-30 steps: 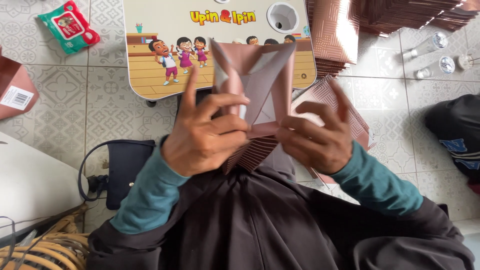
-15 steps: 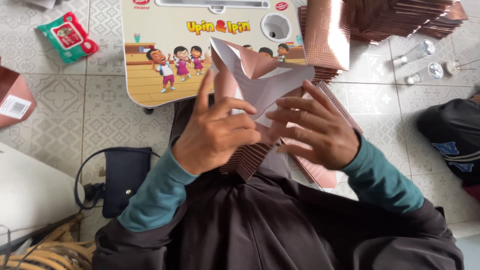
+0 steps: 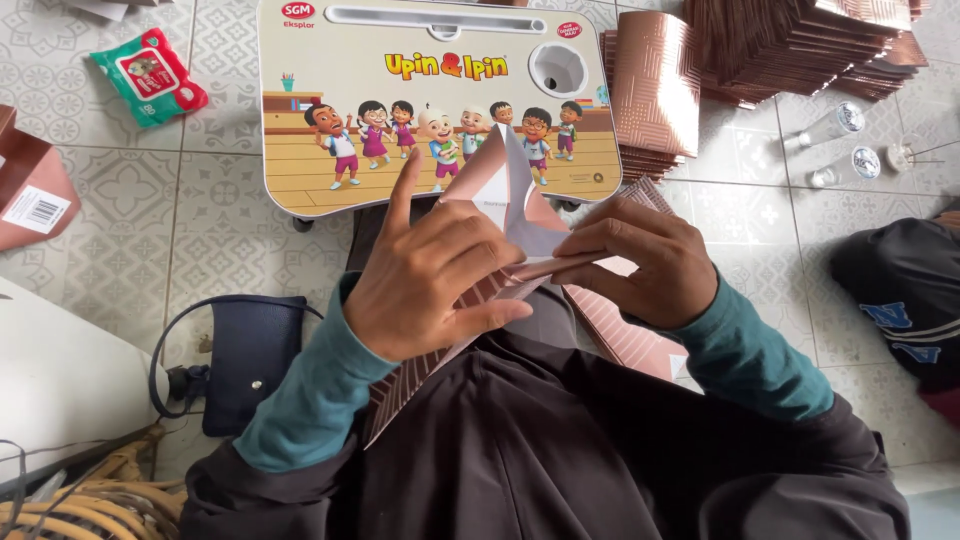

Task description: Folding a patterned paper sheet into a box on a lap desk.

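Two hands meet over our lap, both closed on one sheet of folded copper-brown card [image 3: 505, 205]. Our left hand [image 3: 430, 280] grips the card from the left, thumb pressed across its lower fold and forefinger pointing up along its edge. Our right hand [image 3: 640, 260] pinches the card from the right, fingertips pressed to the crease where the flaps meet. The card is held in the air just above our dark skirt [image 3: 520, 440], its pale inner face turned up and its peaked top flap standing toward the lap desk [image 3: 330, 170]. More patterned card lies on our lap under the hands.

The lap desk stands on the tiled floor [image 3: 230, 240] just beyond our knees, its tabletop printed with cartoon children. A stack of flat copper-brown cards [image 3: 655, 90] rests at its right edge, with a larger pile [image 3: 800, 45] farther right. A red and green packet [image 3: 148, 75] lies on the floor to the left, a dark blue bag [image 3: 250, 355] by our left elbow, and dark clothing [image 3: 900, 300] to the right.
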